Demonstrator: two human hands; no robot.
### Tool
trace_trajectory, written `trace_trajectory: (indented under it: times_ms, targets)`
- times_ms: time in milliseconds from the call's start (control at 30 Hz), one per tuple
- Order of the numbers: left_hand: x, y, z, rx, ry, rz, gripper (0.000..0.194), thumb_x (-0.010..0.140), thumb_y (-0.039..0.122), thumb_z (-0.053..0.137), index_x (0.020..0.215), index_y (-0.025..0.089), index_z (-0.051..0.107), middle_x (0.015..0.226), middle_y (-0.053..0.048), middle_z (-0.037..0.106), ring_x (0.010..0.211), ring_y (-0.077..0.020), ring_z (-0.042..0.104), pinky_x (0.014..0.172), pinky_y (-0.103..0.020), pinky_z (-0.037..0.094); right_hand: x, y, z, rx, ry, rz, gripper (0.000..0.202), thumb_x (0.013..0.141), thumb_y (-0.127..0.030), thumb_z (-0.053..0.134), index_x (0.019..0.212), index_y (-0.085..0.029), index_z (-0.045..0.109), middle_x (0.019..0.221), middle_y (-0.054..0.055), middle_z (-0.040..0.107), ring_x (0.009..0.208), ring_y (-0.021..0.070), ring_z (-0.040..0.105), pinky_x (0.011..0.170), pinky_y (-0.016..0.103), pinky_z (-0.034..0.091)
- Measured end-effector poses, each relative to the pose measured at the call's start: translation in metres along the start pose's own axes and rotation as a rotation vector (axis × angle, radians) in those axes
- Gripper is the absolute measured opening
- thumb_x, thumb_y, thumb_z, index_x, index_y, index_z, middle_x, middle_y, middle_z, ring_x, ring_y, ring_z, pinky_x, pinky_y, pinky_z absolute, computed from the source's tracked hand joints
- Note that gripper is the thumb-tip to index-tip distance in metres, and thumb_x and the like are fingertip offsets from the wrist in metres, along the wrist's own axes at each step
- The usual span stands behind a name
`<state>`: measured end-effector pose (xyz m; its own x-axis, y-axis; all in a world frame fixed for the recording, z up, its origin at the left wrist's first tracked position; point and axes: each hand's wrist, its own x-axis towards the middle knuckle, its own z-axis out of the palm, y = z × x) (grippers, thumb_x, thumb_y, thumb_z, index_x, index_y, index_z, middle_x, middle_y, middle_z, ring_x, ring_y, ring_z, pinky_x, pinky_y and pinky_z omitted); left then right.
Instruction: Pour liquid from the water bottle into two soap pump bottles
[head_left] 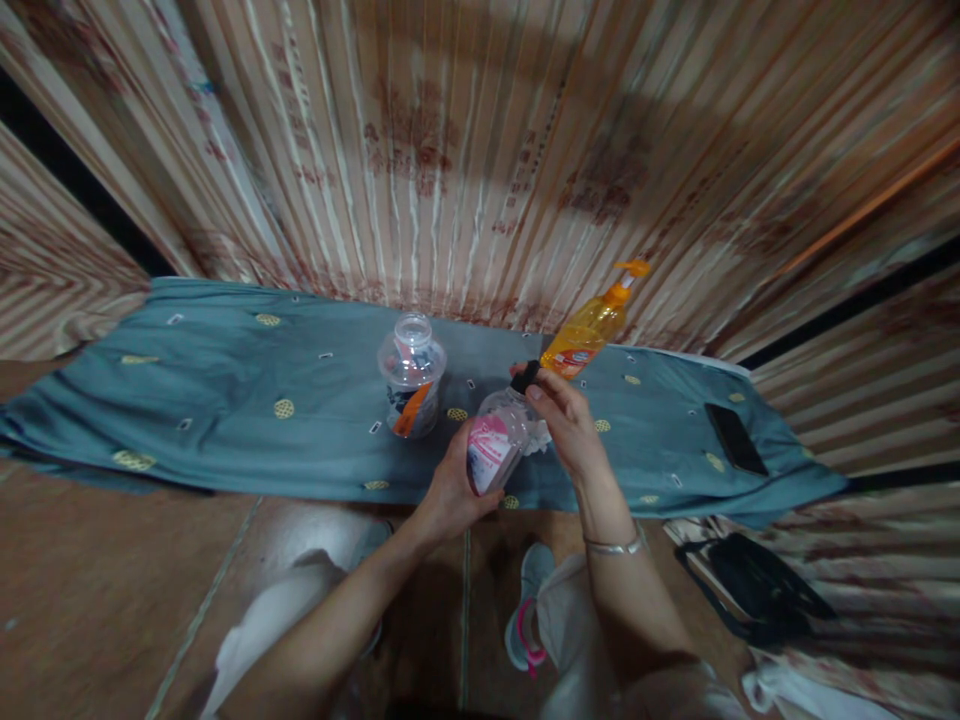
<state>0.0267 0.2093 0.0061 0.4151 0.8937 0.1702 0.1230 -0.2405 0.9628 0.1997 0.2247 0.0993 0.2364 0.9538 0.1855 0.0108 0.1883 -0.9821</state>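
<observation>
My left hand (454,492) is wrapped round the lower body of a clear bottle (499,445) with a pink and white label, tilted over the front of the cloth. The fingers of my right hand (564,410) are closed on its black top (524,377). Left of the bottle stands a clear plastic cup (412,405) with an orange and dark print and a domed piece on top. Behind my right hand is a yellow pump bottle (589,332) with an orange pump. Something white and crumpled (538,437) shows beside the held bottle, partly hidden.
A green-grey patterned cloth (225,400) covers the long table. A black phone (736,438) lies at its right end. Patterned curtains (450,150) hang behind. On the floor at the right is a black bag (757,585); my feet are below the front edge.
</observation>
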Motion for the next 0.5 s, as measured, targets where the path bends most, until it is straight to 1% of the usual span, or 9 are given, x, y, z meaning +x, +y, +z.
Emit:
trace_trajectory:
  times_ms: [133, 200, 267, 333, 400, 500]
  targets:
    - [0.000, -0.001, 0.000, 0.024, -0.002, 0.013, 0.100, 0.067, 0.021, 0.079, 0.153, 0.016, 0.029, 0.148, -0.016, 0.051, 0.136, -0.0330, 0.053, 0.117, -0.051, 0.041, 0.000, 0.001, 0.003, 0.027, 0.053, 0.018, 0.046, 0.062, -0.058, 0.087, 0.090, -0.026, 0.070, 0.109, 0.005, 0.078, 0.106, 0.0231, 0.070, 0.100, 0.040, 0.053]
    - [-0.001, -0.003, 0.000, 0.039, -0.003, 0.030, 0.100, 0.066, 0.020, 0.079, 0.153, 0.016, 0.029, 0.150, -0.017, 0.050, 0.138, -0.0335, 0.051, 0.118, -0.052, 0.040, 0.001, -0.002, 0.001, 0.036, 0.069, 0.007, 0.043, 0.065, -0.059, 0.084, 0.089, -0.026, 0.070, 0.109, 0.006, 0.078, 0.106, 0.0233, 0.070, 0.102, 0.041, 0.052]
    - [-0.001, -0.004, 0.000, 0.050, -0.005, 0.034, 0.100, 0.066, 0.019, 0.079, 0.153, 0.017, 0.029, 0.150, -0.016, 0.050, 0.138, -0.0330, 0.052, 0.118, -0.051, 0.040, 0.002, -0.006, -0.002, 0.047, 0.086, -0.032, 0.042, 0.070, -0.061, 0.080, 0.094, -0.027, 0.072, 0.110, 0.006, 0.078, 0.110, 0.0238, 0.069, 0.105, 0.042, 0.049]
    - [-0.002, -0.005, -0.001, 0.054, -0.003, 0.033, 0.100, 0.067, 0.019, 0.079, 0.154, 0.018, 0.029, 0.150, -0.015, 0.051, 0.137, -0.0324, 0.052, 0.118, -0.050, 0.041, 0.005, -0.008, -0.008, 0.067, 0.122, -0.069, 0.043, 0.071, -0.060, 0.079, 0.097, -0.027, 0.073, 0.109, 0.006, 0.077, 0.112, 0.0240, 0.068, 0.107, 0.043, 0.048]
    - [-0.002, -0.006, -0.003, 0.055, 0.005, 0.031, 0.100, 0.067, 0.020, 0.079, 0.154, 0.018, 0.030, 0.149, -0.015, 0.051, 0.138, -0.0325, 0.052, 0.118, -0.050, 0.040, 0.010, -0.003, -0.015, 0.089, 0.165, -0.074, 0.041, 0.069, -0.057, 0.081, 0.095, -0.026, 0.073, 0.108, 0.005, 0.077, 0.109, 0.0228, 0.068, 0.105, 0.041, 0.048]
    - [-0.001, -0.005, -0.009, 0.068, 0.027, 0.012, 0.100, 0.067, 0.021, 0.080, 0.154, 0.018, 0.030, 0.150, -0.016, 0.050, 0.140, -0.0334, 0.050, 0.120, -0.052, 0.037, 0.022, 0.019, -0.022, 0.062, 0.236, -0.032, 0.037, 0.064, -0.052, 0.083, 0.087, -0.025, 0.073, 0.095, 0.002, 0.075, 0.092, 0.0184, 0.068, 0.096, 0.037, 0.051]
